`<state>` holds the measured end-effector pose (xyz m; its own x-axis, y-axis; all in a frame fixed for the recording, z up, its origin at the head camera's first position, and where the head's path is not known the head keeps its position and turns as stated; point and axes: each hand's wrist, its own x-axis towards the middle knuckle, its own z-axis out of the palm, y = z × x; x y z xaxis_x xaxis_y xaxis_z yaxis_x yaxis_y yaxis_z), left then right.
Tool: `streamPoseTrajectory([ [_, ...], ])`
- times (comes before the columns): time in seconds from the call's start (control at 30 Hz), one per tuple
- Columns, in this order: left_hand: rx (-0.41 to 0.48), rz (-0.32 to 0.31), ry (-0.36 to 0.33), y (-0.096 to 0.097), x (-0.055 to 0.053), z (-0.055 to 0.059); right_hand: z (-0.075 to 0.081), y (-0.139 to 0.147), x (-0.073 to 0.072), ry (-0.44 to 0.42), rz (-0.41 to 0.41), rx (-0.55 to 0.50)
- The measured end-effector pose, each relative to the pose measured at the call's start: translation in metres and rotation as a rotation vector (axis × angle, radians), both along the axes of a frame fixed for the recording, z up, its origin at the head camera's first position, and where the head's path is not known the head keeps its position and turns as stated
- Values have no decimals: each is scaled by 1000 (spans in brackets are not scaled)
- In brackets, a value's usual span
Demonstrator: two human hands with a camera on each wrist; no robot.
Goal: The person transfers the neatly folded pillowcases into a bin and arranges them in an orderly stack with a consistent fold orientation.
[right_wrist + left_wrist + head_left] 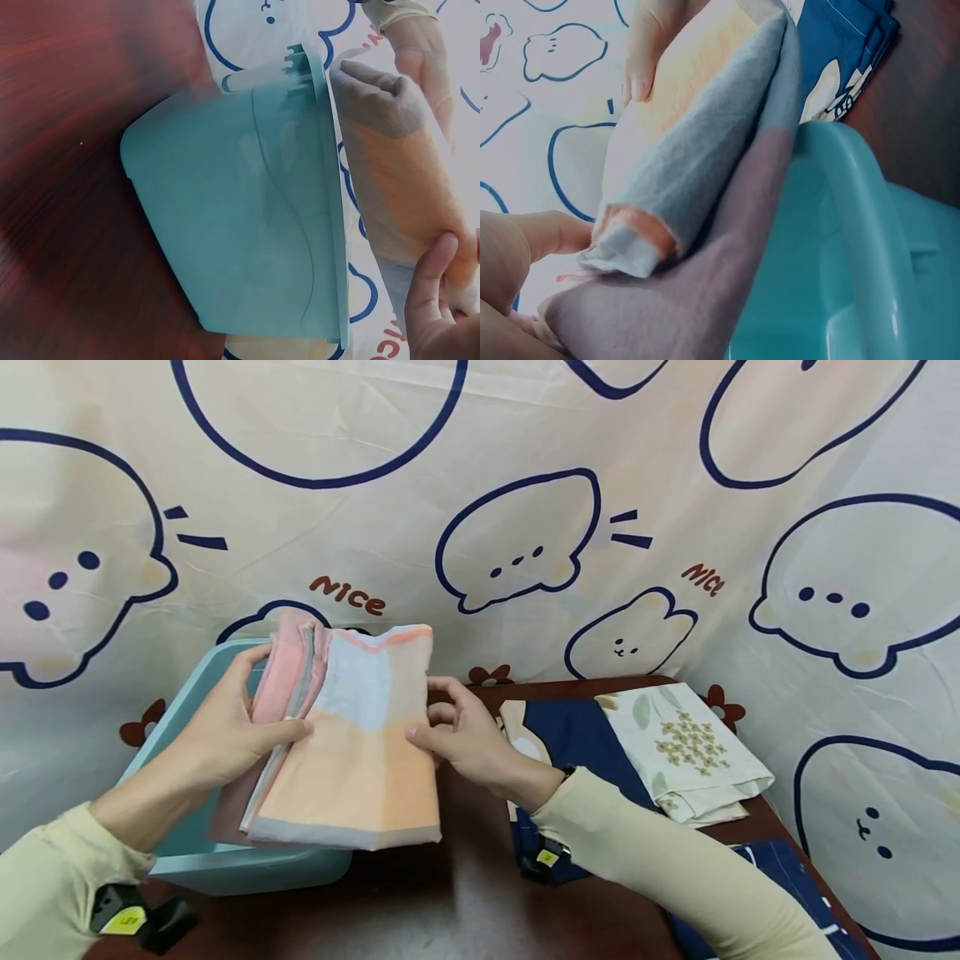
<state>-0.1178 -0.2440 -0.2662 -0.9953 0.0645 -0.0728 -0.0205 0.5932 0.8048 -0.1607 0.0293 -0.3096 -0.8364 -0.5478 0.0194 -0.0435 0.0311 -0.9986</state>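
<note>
A folded cloth (352, 777) in peach, pale blue, pink and grey hangs upright between both hands, over the right part of a teal plastic bin (258, 870). My left hand (221, 727) grips its left side, thumb in front and fingers behind the pink folds. On the opposite edge my right hand (476, 735) pinches the cloth between thumb and fingers. The left wrist view shows the layered folds, with a grey-mauve layer (735, 247) beneath the rolled grey edge. Seen from the right wrist, the right thumb (435, 274) presses on the peach side.
To the right on the dark wooden table (472, 910) lie a folded navy cloth (585, 743) and a white cloth with printed flowers (690, 747) partly over it. Another navy cloth (780, 868) lies near the right edge, partly behind my right sleeve. A printed curtain (390, 543) hangs behind the table.
</note>
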Motion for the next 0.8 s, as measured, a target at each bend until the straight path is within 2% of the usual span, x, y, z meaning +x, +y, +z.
streamPoseTrajectory([
  [0.33, 19, -4, -3, -13, 4, 4, 0, -17, -1, -23, 5, -12],
  [0.63, -79, 22, 15, -23, 4, 12, 5, -29, -2, -27, -3, -17],
  [0.8, -108, 31, 30, -30, 4, 12, 4, -37, -3, -31, -6, -15],
])
